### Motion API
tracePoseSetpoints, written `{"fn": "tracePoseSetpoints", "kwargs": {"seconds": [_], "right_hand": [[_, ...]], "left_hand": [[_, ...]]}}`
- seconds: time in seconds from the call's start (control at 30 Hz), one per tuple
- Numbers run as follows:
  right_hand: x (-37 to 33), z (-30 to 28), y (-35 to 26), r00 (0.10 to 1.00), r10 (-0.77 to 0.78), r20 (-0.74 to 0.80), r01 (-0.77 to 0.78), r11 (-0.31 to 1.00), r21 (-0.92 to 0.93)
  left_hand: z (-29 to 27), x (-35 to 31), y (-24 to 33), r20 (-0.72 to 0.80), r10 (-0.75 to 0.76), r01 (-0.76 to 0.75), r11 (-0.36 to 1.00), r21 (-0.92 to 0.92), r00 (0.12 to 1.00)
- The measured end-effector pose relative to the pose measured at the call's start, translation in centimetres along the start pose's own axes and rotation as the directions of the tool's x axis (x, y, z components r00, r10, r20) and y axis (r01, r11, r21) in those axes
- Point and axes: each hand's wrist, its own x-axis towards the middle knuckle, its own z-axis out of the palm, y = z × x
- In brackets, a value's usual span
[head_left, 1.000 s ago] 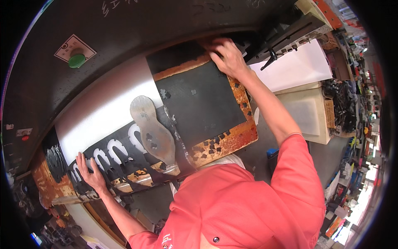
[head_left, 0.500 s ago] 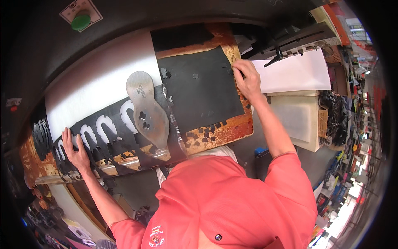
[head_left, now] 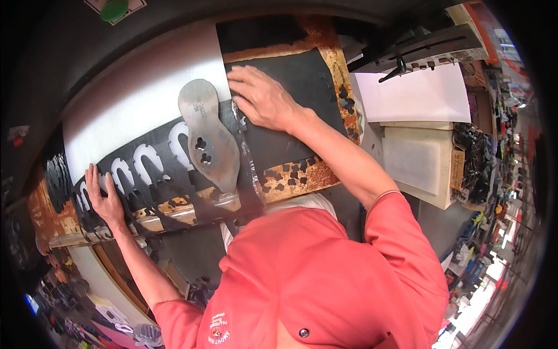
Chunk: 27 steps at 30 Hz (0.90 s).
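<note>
My left hand (head_left: 104, 200) lies flat with fingers stretched out on a black sheet (head_left: 145, 200) that has a row of U-shaped cut-outs. My right hand (head_left: 261, 99) spreads its fingers over the left part of a second, uncut-looking black sheet (head_left: 302, 75), fingertips at the border with a pale smooth sheet (head_left: 145, 75). Between my hands lies a grey metal sole-shaped plate (head_left: 215, 139) with two clover-shaped holes, resting across the pale sheet and the cut black one. What lies under my right palm is hidden.
A rusty, worn board (head_left: 302, 183) lies beneath the sheets, dotted with small black clover-shaped scraps (head_left: 345, 100). A dark machine body with a green button (head_left: 114, 9) overhangs the far side. White sheets (head_left: 415, 96) and a pale block (head_left: 412, 166) stand at the right.
My right hand has swept left across the black sheet, from its right edge to its left. Scraps show on the board's right edge, where my hand was. My left hand stays in place.
</note>
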Motion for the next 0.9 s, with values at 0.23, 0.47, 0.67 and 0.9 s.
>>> {"fn": "tracePoseSetpoints", "kwargs": {"seconds": [0.23, 0.47, 0.67, 0.9], "right_hand": [[-4.8, -3.1, -4.1, 0.996, -0.045, 0.071, 0.035, 0.989, 0.142], [-5.6, -0.9, -5.8, 0.999, 0.012, -0.033, -0.008, 0.993, 0.114], [-9.1, -5.1, -5.0, 1.000, -0.003, -0.028, 0.004, 1.000, 0.029], [-11.7, -8.4, -3.6, 0.960, 0.196, -0.198, -0.231, 0.958, -0.171]], "left_hand": [[0.0, -0.1, -0.1, -0.012, -0.008, 0.008, 1.000, -0.019, 1.000], [0.0, 0.0, -0.6, 0.012, -0.003, 0.003, 1.000, -0.003, 1.000], [0.0, -0.1, -1.2, 0.038, 0.006, -0.006, 1.000, 0.014, 0.999], [0.1, -0.1, -1.6, 0.031, 0.008, -0.008, 1.000, -0.002, 0.999]]}}
